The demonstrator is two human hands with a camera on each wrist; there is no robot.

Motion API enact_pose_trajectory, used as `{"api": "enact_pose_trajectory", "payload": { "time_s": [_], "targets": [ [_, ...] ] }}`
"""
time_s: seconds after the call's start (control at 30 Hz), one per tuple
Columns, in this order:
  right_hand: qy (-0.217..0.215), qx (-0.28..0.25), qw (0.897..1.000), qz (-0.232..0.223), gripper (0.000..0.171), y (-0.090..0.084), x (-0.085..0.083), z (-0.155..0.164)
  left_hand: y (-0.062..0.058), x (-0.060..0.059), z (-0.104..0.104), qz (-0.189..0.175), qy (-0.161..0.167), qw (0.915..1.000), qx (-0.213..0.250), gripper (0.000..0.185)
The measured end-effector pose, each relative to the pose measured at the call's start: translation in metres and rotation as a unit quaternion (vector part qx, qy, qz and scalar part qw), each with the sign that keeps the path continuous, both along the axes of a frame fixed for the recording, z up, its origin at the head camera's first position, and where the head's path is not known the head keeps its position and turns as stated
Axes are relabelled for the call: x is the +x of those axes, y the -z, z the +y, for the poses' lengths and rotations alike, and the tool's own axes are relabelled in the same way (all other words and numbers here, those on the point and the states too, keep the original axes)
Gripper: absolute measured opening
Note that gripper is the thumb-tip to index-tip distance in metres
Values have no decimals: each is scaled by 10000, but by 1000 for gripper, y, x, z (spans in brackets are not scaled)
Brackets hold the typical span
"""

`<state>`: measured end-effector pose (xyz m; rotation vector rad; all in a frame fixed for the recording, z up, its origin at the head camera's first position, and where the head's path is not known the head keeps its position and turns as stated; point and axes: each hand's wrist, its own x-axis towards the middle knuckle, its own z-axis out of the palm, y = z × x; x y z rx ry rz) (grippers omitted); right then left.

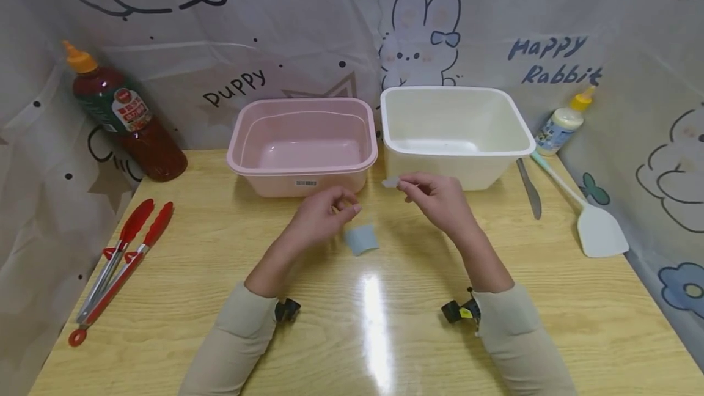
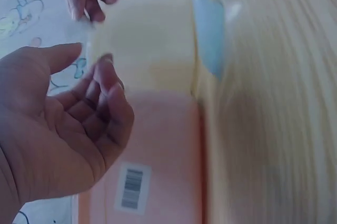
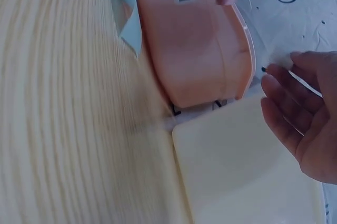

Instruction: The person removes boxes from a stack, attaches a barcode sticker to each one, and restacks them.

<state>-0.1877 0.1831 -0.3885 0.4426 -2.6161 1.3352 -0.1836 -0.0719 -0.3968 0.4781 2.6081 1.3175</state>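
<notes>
Right hand: the right hand (image 1: 440,197) is hovering over the table (image 1: 385,322) in front of the white tub (image 1: 455,133), pinching a small clear film (image 1: 391,183) between thumb and fingertips.
Left hand: the left hand (image 1: 321,216) is hanging just above the table in front of the pink tub (image 1: 304,142), its fingers loosely curled toward the thumb; the left wrist view is showing the palm open and holding nothing.
Blue piece: a small blue piece (image 1: 361,239) is lying on the table just beside the left hand, between the two hands, with one edge curling up.
Tubs: the pink tub and the white tub are standing side by side at the back of the table.
Left side: red tongs (image 1: 118,261) are lying near the table's edge, and a sauce bottle (image 1: 123,115) is standing in the back corner.
Right side: a knife (image 1: 529,188) and a spatula (image 1: 596,225) are lying beside the white tub, and a small bottle (image 1: 561,124) is standing behind them.
</notes>
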Motion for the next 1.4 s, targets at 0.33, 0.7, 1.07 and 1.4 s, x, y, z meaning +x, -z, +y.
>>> {"api": "enact_pose_trajectory", "payload": {
  "time_s": [0.33,0.7,1.07,1.4],
  "targets": [
    [-331,-426,9983,242,33,4,17,-18,-9,0,26,-33,173,9954,938,39],
    [-356,-694,9964,-343,43,4,23,5,-13,-9,51,134,-16,9918,1271,20],
    [267,-932,9917,-846,24,-2,15,33,-20,-12,76,538,630,9965,114,24],
    [903,-1527,9809,-803,31,-5,12,59,-19,-12,94,288,346,9960,775,37]
  ]
}}
